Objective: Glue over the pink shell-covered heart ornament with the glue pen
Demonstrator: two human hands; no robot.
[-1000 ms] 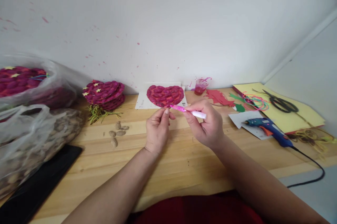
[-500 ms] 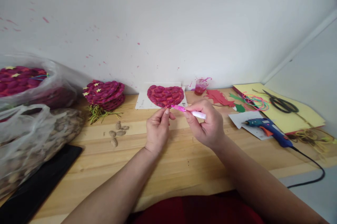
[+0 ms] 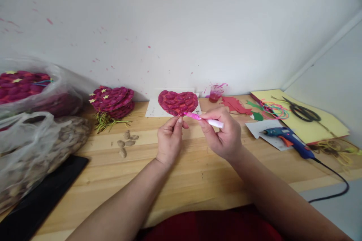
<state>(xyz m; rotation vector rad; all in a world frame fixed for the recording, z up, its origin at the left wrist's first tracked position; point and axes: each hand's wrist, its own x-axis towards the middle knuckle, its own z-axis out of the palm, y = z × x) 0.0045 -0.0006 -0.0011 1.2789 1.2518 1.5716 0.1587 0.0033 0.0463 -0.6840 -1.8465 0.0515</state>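
Note:
A heart (image 3: 178,102) covered in magenta-painted peanuts, with red between them, stands tilted up in front of a white sheet (image 3: 152,109). My left hand (image 3: 170,137) pinches its lower tip between thumb and fingers. In my right hand (image 3: 222,131) is a white-handled paintbrush (image 3: 215,123), its front part coated bright pink. The brush's end meets the heart near the bottom tip, just above my left thumb. Exactly how the bristles touch is too small to make out.
Left: stacked peanut hearts (image 3: 113,99) with yellow stars, loose peanuts (image 3: 129,143), a bag of peanuts (image 3: 65,135). Right: a paint cup (image 3: 216,93), red paper cutouts (image 3: 236,104), scissors (image 3: 304,112) on yellow paper (image 3: 328,122), and a corded glue gun (image 3: 288,137).
My right hand and the brush have shifted very slightly to the right. The heart's face is tipped up a touch more, while my left hand stays almost in place.

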